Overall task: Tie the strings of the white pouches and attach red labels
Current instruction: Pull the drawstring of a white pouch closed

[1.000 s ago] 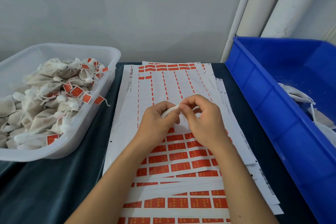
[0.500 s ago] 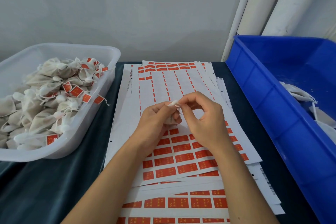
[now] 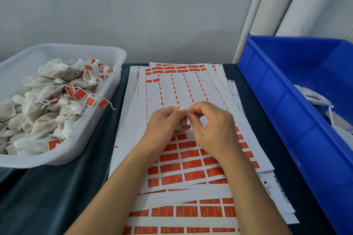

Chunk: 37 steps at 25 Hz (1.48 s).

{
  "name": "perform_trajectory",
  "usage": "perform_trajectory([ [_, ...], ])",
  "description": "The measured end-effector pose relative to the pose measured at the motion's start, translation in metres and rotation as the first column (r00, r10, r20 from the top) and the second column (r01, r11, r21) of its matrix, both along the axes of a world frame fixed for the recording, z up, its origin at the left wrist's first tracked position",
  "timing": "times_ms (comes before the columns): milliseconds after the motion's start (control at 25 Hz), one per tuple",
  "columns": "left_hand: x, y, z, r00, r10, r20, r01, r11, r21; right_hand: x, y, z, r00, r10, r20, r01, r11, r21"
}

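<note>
My left hand curls around a small white pouch, of which only the gathered top and a bit below the fingers show. My right hand pinches the pouch's top or its string with thumb and forefinger, right against the left fingers. Both hands hover over the sheets of red labels, whose upper rows are peeled bare. The pouch's body is hidden inside the left fist.
A clear plastic tub at the left holds several tied pouches with red labels. A blue crate at the right holds a few white pouches. Dark cloth covers the table. White pipes stand at the back right.
The hands stay together over the sheets. The right fingers have shifted their pinch at the pouch's top, and less of the white pouch shows than a second ago.
</note>
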<state>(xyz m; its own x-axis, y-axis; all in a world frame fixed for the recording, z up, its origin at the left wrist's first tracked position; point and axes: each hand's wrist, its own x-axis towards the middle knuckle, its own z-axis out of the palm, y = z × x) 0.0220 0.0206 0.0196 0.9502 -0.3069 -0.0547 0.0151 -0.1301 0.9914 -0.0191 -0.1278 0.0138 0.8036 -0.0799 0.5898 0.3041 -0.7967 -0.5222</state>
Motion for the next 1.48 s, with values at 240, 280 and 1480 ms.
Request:
perform_trajectory([
  [240, -0.003, -0.003, 0.003, 0.999, -0.019, 0.05, 0.017, 0.999, 0.037, 0.002, 0.003, -0.002, 0.994, -0.008, -0.107, 0.011, 0.999, 0.035],
  [280, -0.003, -0.003, 0.002, 0.999, -0.022, 0.042, 0.021, 1.0, 0.022, 0.003, 0.004, -0.001, 0.994, -0.007, -0.109, 0.013, 0.998, 0.057],
  [1480, 0.0, 0.013, 0.001, 0.967, -0.256, -0.024, 0.25, 0.959, -0.134, 0.001, -0.013, 0.002, 0.965, -0.246, 0.088, 0.244, 0.969, 0.029],
])
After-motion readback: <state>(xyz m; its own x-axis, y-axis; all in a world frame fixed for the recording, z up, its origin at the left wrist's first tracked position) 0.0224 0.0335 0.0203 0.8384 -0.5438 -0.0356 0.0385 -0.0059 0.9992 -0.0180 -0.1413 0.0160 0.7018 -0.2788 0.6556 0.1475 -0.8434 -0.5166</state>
